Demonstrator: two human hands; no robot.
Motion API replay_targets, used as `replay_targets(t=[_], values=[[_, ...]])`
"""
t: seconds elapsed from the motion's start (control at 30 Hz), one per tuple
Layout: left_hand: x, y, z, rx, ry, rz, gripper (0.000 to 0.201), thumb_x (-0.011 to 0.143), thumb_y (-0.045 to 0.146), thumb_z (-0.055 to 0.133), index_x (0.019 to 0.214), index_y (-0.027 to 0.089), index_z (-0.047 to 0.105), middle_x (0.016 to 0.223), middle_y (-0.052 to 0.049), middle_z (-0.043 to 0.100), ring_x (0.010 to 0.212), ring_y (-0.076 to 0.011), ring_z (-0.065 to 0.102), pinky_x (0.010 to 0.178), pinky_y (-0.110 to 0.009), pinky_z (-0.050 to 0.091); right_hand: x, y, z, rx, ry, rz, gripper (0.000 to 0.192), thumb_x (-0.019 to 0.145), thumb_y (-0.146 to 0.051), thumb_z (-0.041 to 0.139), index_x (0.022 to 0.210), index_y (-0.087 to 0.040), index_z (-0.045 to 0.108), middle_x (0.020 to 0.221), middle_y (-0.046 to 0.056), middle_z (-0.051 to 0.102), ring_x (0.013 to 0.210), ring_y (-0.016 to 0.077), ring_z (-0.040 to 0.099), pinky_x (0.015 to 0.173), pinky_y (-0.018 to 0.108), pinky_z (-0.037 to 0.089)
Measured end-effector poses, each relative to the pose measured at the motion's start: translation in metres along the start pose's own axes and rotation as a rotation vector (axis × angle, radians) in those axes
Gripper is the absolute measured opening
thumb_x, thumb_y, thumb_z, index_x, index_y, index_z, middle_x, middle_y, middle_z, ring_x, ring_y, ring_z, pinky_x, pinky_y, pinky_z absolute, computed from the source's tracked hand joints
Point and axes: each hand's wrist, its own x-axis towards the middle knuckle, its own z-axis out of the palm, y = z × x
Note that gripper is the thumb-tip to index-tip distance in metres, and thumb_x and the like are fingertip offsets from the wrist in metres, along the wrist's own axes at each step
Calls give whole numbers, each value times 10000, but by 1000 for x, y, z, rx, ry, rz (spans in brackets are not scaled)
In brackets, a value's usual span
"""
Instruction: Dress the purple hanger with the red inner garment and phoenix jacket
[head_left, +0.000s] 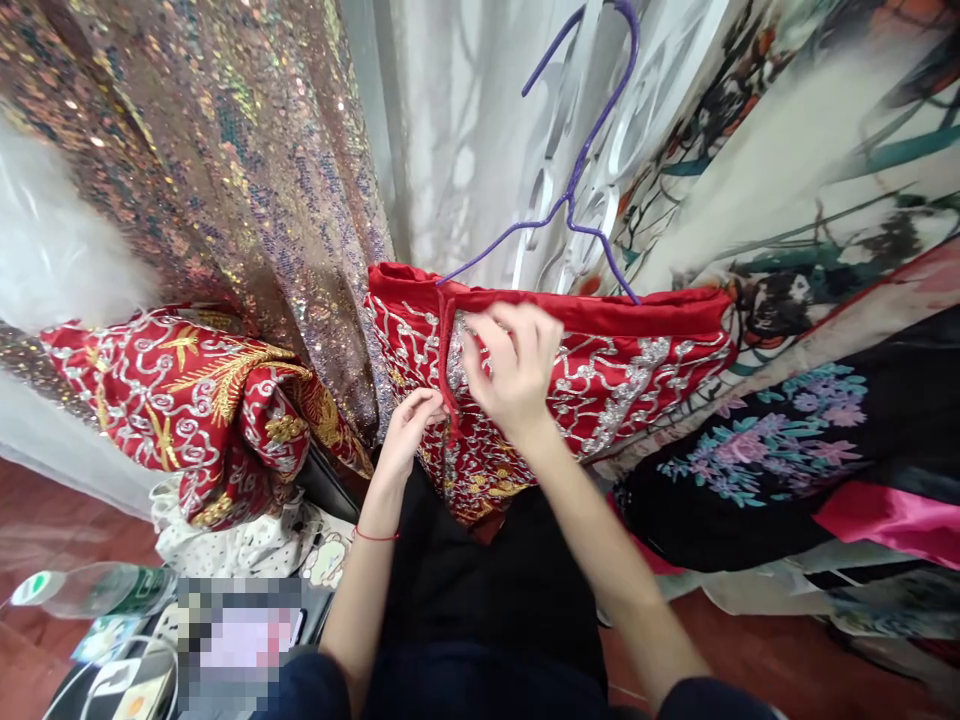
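Red embroidered garment [600, 370] draped over a purple wire hanger [581, 170], hanging mid-scene against pale curtains. Head view only. Right hand [514, 370] up at the front opening, fingers [487, 345] curled and pinched on the fabric edge near the top. Left hand [409, 425] just below and left, fingers bunched on the same red trim, closed on cloth. Looks like fiddling with a fastening at the opening, somewhere mid-step; can't tell if it's a button or a loop. Next bit probably wants both edges held level and a steady pinch. Second red embroidered piece [210, 400] bundled to the left, sequin fabric [225, 150] behind it, plastic bottle [90, 590] near left.
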Motion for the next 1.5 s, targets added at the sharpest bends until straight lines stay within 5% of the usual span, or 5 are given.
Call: replay_targets(t=[0.17,0.3,0.57,0.73,1.5], values=[[-7,0,3,-74,-21,-94,388,714,514,802,835,183,640,679,15,656,615,-112,642,657,-237,541,-97,-10,20,505,-124,709,310,969,-434,482,855,-197,647,582,-2,574,497,140,518,532,285,441],[-11,-3,3,-73,-32,-113,433,710,556,788,873,194,618,629,25,637,541,-119,615,583,-248,522,-104,-9,46,932,-173,981,393,875,-548,605,749,-176,635,547,-34,523,474,104,479,468,238,420],[-13,-8,5,65,88,91,292,772,472,745,810,199,652,756,22,613,652,-93,534,631,-208,453,-98,-27,47,543,-5,828,310,905,-484,566,894,-191,667,806,42,665,643,134,576,609,259,496],[-14,-5,2,150,33,123,257,811,449,702,784,205,623,645,39,542,560,-97,448,562,-230,367,-106,-24,55,787,-80,971,427,937,-527,450,658,-210,514,567,-30,474,537,120,442,554,252,411],[-18,-11,-5,765,192,533,113,946,260,556,862,199,598,922,-45,593,911,-181,565,835,-326,461,-100,-32,51,885,-107,1047,387,839,-562,656,827,-176,641,453,-81,466,400,63,366,440,218,297]])
